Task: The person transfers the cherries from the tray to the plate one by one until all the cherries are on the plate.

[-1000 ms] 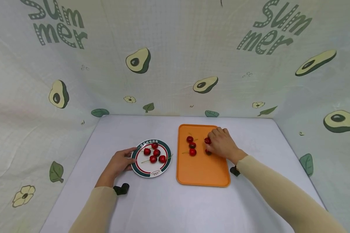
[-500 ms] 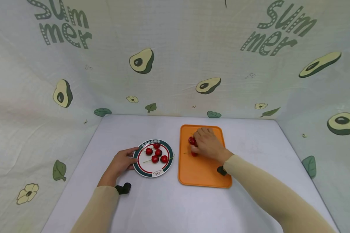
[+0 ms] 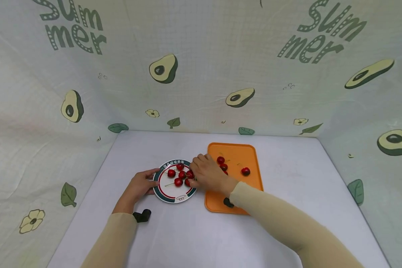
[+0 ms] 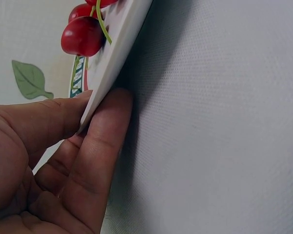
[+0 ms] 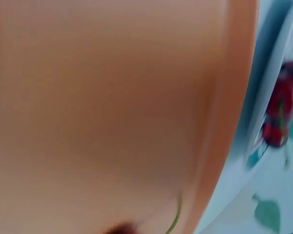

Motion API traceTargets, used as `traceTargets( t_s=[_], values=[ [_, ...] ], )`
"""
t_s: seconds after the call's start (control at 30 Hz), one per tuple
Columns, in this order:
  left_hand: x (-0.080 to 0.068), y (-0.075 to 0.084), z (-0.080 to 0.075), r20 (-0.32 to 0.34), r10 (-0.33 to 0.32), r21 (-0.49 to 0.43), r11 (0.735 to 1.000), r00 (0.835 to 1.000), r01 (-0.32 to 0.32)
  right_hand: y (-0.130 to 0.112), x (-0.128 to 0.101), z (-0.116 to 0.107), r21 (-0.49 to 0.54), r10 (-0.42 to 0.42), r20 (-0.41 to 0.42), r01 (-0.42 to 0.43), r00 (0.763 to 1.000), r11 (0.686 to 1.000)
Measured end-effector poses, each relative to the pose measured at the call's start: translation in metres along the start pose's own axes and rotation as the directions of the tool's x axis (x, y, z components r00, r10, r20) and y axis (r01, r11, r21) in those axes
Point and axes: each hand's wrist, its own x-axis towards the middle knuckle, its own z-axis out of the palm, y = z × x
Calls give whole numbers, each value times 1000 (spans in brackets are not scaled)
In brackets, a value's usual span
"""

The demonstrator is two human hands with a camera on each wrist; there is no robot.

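Note:
A white plate [image 3: 167,190] with a green and red rim lies at the left, with several red cherries [image 3: 178,182] on it. My left hand [image 3: 139,186] grips the plate's left edge; in the left wrist view the thumb is on top and the fingers [image 4: 105,131] are underneath the rim. Over the plate's right edge, my right hand [image 3: 209,175] pinches a cherry [image 3: 190,174] close above the others. Its fingertips are partly hidden. The right wrist view is blurred and does not show the hand.
Right of the plate lies an orange tray [image 3: 236,152] holding more cherries: a group [image 3: 220,160] at its left, partly behind the right hand, and a single cherry [image 3: 245,171] at its right. A printed cloth [image 3: 201,74] hangs behind the white table [image 3: 174,238].
My right hand has moved left from the tray's right side, across the tray to the plate, carrying a cherry. The left hand stays on the plate's edge. The head view has shifted slightly.

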Motion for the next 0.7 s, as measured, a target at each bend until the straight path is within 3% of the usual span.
traceTargets(
  t_s=[0.27,0.47,0.7],
  values=[
    [-1,3,0,-7,-13,1,1000,1000,13,-26,5,6,-88,-90,34,93,995,992],
    [-3,5,-2,-5,-19,3,1000,1000,19,-34,5,11,-92,-101,76,108,992,990],
    [-5,5,-1,4,-12,-4,1000,1000,12,-33,3,13,-76,-103,58,107,993,991]
  ],
)
